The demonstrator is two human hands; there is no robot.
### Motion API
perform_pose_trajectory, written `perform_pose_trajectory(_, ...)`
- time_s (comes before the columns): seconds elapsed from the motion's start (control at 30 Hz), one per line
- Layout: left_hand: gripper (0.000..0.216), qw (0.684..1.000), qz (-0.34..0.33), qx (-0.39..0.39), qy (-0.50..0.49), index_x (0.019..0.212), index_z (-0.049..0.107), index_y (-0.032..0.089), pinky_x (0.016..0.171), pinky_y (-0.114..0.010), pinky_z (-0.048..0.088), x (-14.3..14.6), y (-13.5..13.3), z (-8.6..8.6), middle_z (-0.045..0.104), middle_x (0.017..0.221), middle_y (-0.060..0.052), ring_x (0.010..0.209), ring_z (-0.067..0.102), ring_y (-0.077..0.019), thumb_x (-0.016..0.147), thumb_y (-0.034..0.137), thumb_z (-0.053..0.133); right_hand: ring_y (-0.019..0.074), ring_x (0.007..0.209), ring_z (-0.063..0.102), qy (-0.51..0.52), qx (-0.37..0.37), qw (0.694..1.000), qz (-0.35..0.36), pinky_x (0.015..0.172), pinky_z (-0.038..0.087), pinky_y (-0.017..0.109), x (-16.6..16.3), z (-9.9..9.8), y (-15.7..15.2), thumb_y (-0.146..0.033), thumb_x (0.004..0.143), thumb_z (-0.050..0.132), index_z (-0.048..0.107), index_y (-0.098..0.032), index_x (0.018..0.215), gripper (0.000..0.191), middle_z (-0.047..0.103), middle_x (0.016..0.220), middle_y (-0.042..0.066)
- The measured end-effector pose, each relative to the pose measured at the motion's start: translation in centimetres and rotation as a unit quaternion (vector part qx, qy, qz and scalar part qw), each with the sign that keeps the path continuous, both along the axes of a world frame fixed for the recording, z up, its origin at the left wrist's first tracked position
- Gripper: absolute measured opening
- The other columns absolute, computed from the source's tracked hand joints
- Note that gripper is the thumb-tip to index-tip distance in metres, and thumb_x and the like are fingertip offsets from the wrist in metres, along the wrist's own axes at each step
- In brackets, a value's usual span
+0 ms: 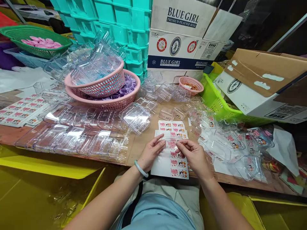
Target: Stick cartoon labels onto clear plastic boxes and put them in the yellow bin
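Over the sticker sheet (159,166), my left hand (150,152) and my right hand (194,156) hold a clear plastic piece (171,139) between them. Its full outline is hard to see against the sheet. The left thumb and fingers grip its left side, and a pale bangle circles that wrist. The right fingertips are pinched at its right side; whether a sticker is in them I cannot tell. Printed on the sheet are pink lettering and cartoon cats. A second sheet (165,124) of the same stickers shows beyond it.
Rows of clear plastic cases (69,139) cover the left. Stickered cases (235,140) are piled at right. Behind stand pink baskets (130,95), a small basket (181,88), a lime-green basket (213,95), cartons (179,35) and turquoise crates (134,19). Yellow boxes (43,191) flank my lap.
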State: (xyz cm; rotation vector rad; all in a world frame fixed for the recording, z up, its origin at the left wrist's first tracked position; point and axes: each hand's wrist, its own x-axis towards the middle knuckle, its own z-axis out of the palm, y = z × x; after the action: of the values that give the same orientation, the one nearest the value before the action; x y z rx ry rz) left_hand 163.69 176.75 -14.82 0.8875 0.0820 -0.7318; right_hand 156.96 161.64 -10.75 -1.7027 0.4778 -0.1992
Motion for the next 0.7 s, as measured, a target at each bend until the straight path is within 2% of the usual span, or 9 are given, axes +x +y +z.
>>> perform_pose_trajectory(0.2,0.053,1.0,-0.001,-0.01,0.001,0.117,0.065,0.02,0.091,-0.029,0.039,0.1,0.0,-0.2,0.066,0.1,-0.005,0.089,0.059,-0.0123,0.067,0.033,0.079,0.0103,0.045,0.045,0.015,-0.024,1.0,0.009,0.043,0.034,0.023,0.2,0.0,0.0,-0.056,0.069,0.07,0.068,-0.017,0.084,0.042,0.066,0.06,0.003)
perform_pose_trajectory(0.47,0.058,1.0,-0.005,0.005,-0.01,0.119,0.062,0.019,0.091,-0.03,0.04,0.1,0.0,-0.2,0.066,0.099,-0.006,0.09,0.059,-0.0131,0.066,0.036,0.079,0.0104,0.044,0.042,0.018,-0.057,0.998,0.007,0.043,0.032,0.023,0.4,0.5,0.4,-0.056,0.071,0.069,0.068,-0.018,0.083,0.04,0.065,0.06,0.002)
perform_pose_trajectory(0.57,0.063,0.998,-0.006,0.041,-0.055,0.121,0.06,0.018,0.085,-0.03,0.043,0.0,-0.3,-0.6,0.065,0.094,-0.005,0.084,0.059,-0.0131,0.064,0.036,0.08,0.0129,0.048,0.048,0.008,-0.116,0.993,0.017,0.047,0.036,0.025,0.2,0.3,0.6,-0.055,0.075,0.064,0.067,-0.02,0.079,0.036,0.063,0.059,0.001)
perform_pose_trajectory(0.63,0.063,0.994,0.003,0.065,-0.09,0.119,0.059,0.016,0.082,-0.029,0.045,-0.1,-0.6,-1.0,0.064,0.093,-0.006,0.082,0.06,-0.0137,0.063,0.034,0.081,0.0143,0.051,0.051,-0.006,-0.187,0.982,0.012,0.05,0.04,0.026,0.0,0.0,0.4,-0.053,0.079,0.062,0.067,-0.021,0.078,0.032,0.062,0.06,0.0)
perform_pose_trajectory(0.7,0.06,0.99,0.02,0.083,-0.111,0.118,0.058,0.016,0.082,-0.03,0.046,-0.1,-0.8,-1.1,0.064,0.096,-0.008,0.085,0.06,-0.0152,0.066,0.035,0.079,0.0149,0.052,0.051,-0.027,-0.27,0.961,-0.051,0.053,0.042,0.028,-0.3,-0.3,-0.1,-0.051,0.077,0.065,0.066,-0.023,0.09,0.031,0.062,0.064,0.0)
